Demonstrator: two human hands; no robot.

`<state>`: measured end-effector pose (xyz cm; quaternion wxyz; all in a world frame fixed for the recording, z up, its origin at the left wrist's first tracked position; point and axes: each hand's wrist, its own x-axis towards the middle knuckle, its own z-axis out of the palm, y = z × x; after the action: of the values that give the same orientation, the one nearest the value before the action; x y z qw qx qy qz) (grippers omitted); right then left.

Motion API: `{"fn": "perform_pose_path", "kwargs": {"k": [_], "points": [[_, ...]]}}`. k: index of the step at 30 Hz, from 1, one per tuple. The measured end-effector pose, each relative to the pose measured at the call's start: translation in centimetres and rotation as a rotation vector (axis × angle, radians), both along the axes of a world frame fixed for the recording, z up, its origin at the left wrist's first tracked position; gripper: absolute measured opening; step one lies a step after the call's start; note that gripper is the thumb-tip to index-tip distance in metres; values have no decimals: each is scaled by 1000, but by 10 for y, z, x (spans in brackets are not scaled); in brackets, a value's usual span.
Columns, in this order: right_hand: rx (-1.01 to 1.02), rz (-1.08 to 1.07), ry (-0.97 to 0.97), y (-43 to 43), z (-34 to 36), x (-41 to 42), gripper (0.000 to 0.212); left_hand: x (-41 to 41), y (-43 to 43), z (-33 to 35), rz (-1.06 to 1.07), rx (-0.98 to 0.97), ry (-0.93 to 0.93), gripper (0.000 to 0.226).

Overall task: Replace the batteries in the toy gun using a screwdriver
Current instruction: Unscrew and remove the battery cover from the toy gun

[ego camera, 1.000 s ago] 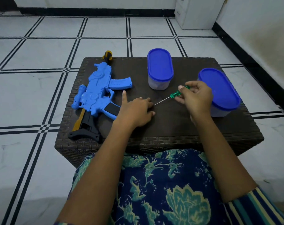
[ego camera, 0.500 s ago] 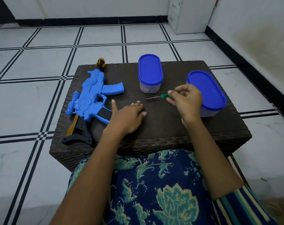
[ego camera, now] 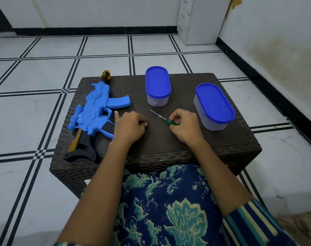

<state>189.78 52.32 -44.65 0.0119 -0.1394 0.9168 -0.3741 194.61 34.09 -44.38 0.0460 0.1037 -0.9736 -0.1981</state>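
Note:
A blue toy gun (ego camera: pixel 94 110) with a black stock and orange muzzle lies on the left side of the dark wicker table (ego camera: pixel 169 150). My left hand (ego camera: pixel 129 125) rests on the table beside the gun's black grip, fingers curled under, thumb pointing toward the gun. My right hand (ego camera: pixel 184 126) holds a small screwdriver (ego camera: pixel 166 119) by its green handle. The thin metal shaft points up and left, low over the table. No batteries are visible.
Two clear tubs with blue lids stand on the table: a smaller one (ego camera: pixel 157 86) at the back middle and a larger one (ego camera: pixel 214 106) at the right, close to my right hand. A white drawer unit (ego camera: pixel 195 20) stands on the tiled floor by the wall.
My right hand has lowered the screwdriver toward the table, and its shaft now points up-left. My left hand's fingers have curled in. The camera has tilted up a little.

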Motion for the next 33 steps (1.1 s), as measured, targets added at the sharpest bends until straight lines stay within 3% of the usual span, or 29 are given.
{"fn": "perform_pose_path", "kwargs": {"k": [6, 10, 16, 22, 27, 33], "points": [[10, 13, 32, 0, 1, 2, 17, -2, -7, -3, 7, 76, 30, 21], [65, 31, 80, 0, 4, 7, 19, 6, -14, 0, 5, 254, 53, 31], [16, 122, 205, -15, 10, 16, 18, 49, -41, 28, -9, 150, 190, 48], [20, 401, 164, -67, 26, 20, 28, 77, -53, 15, 32, -8, 64, 85], [72, 495, 65, -88, 14, 20, 34, 78, -50, 5, 107, -67, 153, 76], [-10, 567, -25, -101, 8, 15, 38, 74, -50, -7, 185, -74, 202, 66]]}}
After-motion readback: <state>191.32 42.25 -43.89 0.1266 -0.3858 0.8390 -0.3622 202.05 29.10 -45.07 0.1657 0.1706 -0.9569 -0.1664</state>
